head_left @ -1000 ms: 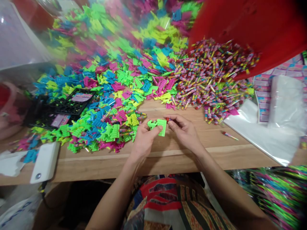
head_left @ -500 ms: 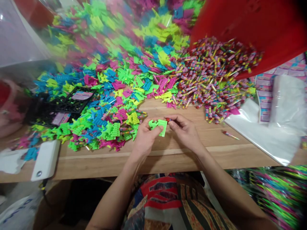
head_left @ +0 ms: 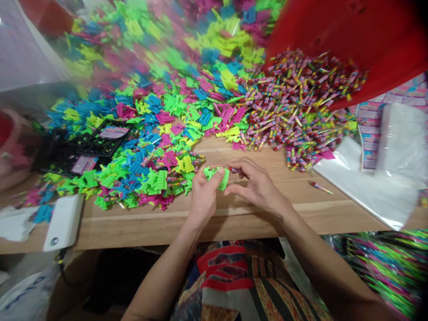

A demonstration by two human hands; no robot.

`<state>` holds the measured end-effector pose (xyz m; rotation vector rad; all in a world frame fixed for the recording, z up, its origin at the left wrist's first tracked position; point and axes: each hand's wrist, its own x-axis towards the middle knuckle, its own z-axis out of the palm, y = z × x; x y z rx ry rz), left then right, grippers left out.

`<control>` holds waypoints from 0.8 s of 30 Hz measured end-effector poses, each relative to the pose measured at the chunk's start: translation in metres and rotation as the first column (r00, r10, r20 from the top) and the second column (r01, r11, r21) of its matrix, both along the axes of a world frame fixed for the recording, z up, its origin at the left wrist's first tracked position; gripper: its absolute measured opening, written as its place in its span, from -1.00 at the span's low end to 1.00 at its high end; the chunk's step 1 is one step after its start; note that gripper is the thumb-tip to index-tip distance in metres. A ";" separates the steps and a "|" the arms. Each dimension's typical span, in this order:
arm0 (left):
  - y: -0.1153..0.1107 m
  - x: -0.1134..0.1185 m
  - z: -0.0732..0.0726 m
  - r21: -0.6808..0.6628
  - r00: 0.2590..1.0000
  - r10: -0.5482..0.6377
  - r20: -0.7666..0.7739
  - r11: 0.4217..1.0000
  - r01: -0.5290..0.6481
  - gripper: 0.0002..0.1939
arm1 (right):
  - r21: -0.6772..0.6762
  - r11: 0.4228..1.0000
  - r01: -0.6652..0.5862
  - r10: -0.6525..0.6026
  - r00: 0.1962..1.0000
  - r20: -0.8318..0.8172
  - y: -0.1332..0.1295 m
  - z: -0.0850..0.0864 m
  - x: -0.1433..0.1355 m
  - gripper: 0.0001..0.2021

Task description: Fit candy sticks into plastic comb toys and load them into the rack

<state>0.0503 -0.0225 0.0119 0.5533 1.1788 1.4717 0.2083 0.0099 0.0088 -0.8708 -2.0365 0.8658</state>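
Observation:
My left hand (head_left: 204, 196) pinches a bright green plastic toy piece (head_left: 223, 179), its thumb lying across the front. The piece has a flat block at the right and a cut-out shape at the left. A small tube with a red end and a printed wrapper (head_left: 234, 170) lies against the block's right side. My right hand (head_left: 256, 185) has its index finger along this tube, partly hiding it. Its thumb is spread away from the index finger, close to the block's lower edge. How far the tube enters the piece is hidden.
Green, blue, pink and yellow toy pieces (head_left: 147, 151) heap up at the left and back. Small tubes (head_left: 287, 111) spill from a red basin (head_left: 347, 31). One loose tube (head_left: 321, 187) lies near plastic bags (head_left: 364, 191). Black trays (head_left: 83, 151) and a white power bank (head_left: 63, 223) are left.
My right thumb has come off the tube and moved down and left toward the block's lower edge. The green piece has shifted slightly left and turned, with my left thumb now higher on it.

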 end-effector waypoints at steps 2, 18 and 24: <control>-0.001 0.001 -0.002 -0.014 1.000 0.016 -0.004 1.000 -0.016 -0.68 | 0.012 1.000 0.004 -0.004 1.000 0.025 0.001 0.003 0.000 -0.48; -0.004 0.008 0.001 0.006 1.000 0.023 -0.012 1.000 -0.023 -0.72 | 0.071 0.997 0.016 -0.018 1.000 0.022 -0.001 -0.003 0.001 -0.59; -0.005 0.011 0.001 -0.002 0.993 0.086 -0.080 0.996 -0.087 -0.75 | 0.107 0.994 -0.037 0.026 0.995 0.101 -0.003 0.003 0.000 -0.51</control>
